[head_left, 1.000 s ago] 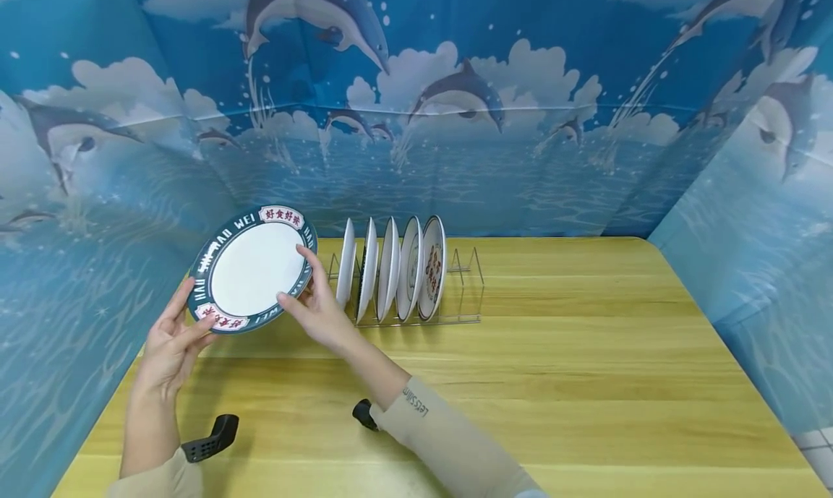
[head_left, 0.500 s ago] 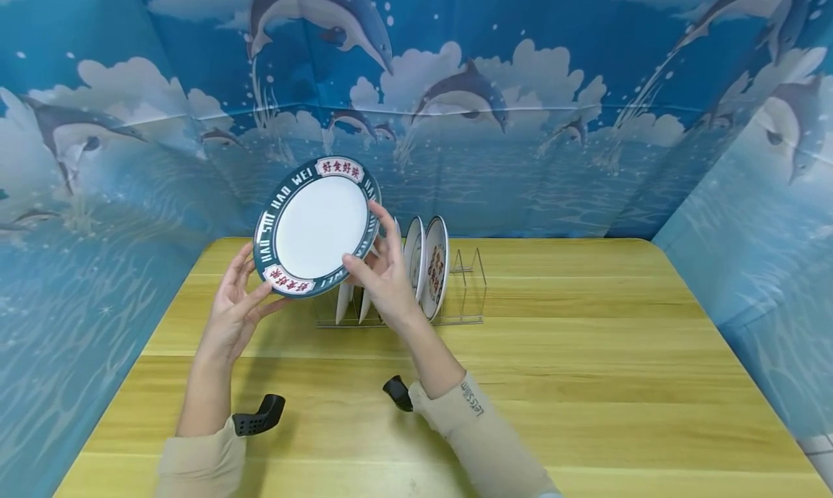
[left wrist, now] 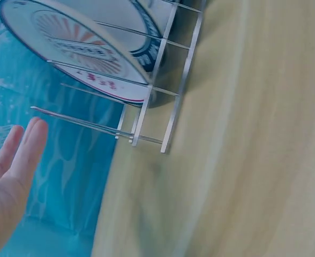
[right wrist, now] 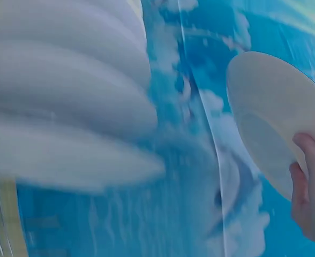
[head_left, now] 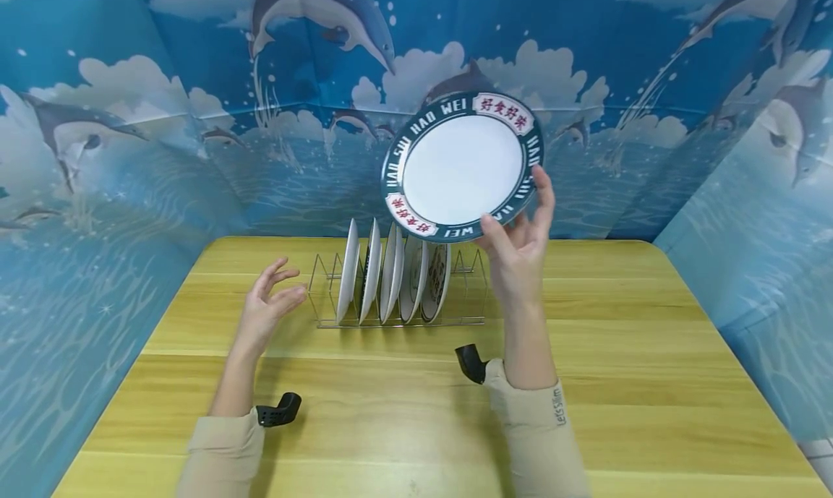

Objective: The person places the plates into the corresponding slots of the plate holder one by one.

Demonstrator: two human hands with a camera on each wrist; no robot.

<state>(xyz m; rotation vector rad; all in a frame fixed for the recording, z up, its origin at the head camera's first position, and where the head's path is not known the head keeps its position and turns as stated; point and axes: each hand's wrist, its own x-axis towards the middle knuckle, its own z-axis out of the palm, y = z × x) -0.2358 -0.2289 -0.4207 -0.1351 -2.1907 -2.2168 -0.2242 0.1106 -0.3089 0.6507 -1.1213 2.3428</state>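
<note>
My right hand (head_left: 520, 249) holds up a white plate (head_left: 462, 169) with a dark green lettered rim, thumb on the face and fingers behind. In the right wrist view the plate's pale underside (right wrist: 275, 115) shows, with fingers against it. The plate is tilted, above and behind the right part of a wire dish rack (head_left: 400, 326). Several plates (head_left: 349, 274) stand on edge in that rack. My left hand (head_left: 267, 306) is left of the rack, fingers loosely spread and holding nothing. In the left wrist view, the rack's end (left wrist: 163, 144) lies beside the left fingers.
The rack stands near the back of a wooden table (head_left: 618, 353). Behind it hangs a blue dolphin-print cloth (head_left: 293, 173), which also covers both sides. A black wrist mount (head_left: 280, 410) sits on the left arm, another mount (head_left: 471, 363) on the right.
The plate has moved right and up, from left of the rack to above its right part. My left hand has let go of it and stays on the left; the right hand carries it alone.
</note>
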